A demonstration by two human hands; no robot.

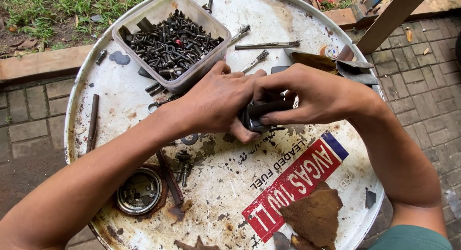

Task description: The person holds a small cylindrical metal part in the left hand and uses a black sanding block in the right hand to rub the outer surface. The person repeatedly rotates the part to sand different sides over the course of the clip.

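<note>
just in front of the tub of bolts (170,41), the dark metal part (266,113) lies crosswise, pinched between the left hand (218,101) and right hand (307,96) above the surface (230,182).

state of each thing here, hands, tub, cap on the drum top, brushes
left hand: closed on the dark metal part
right hand: closed on the same part
plastic tub: open, full of dark bolts
drum cap: seated in its opening
wire brushes: lying flat, untouched
drum top: rusty, paint flaking
</note>
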